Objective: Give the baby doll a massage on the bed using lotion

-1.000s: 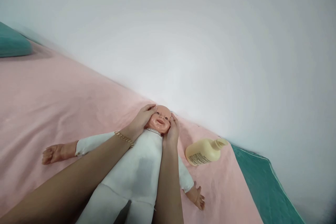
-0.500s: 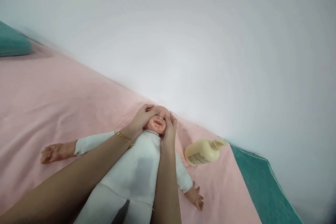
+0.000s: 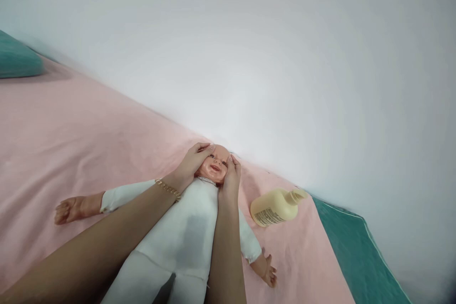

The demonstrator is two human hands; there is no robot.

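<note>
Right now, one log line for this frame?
doll: face-up on pink sheet | left hand: against its temple | right hand: against its cheek | bottle: lying beside it

We look down on a bed whose pink sheet [image 3: 89, 128] covers most of the surface, lightly creased and smooth. At the right end the sheet stops and a teal cover [image 3: 356, 256] shows beyond its edge. At the far left a teal pillow [image 3: 16, 59] rests on the pink. A doll [image 3: 188, 232] in a white suit lies on its back in the middle of the sheet, head toward the far edge of the bed, arms spread flat to either side with both bare hands on the cloth. Just beside its right-hand arm a cream pump bottle [image 3: 272, 206] lies on its side, apart from the doll, nozzle pointing toward the teal cover.
</note>
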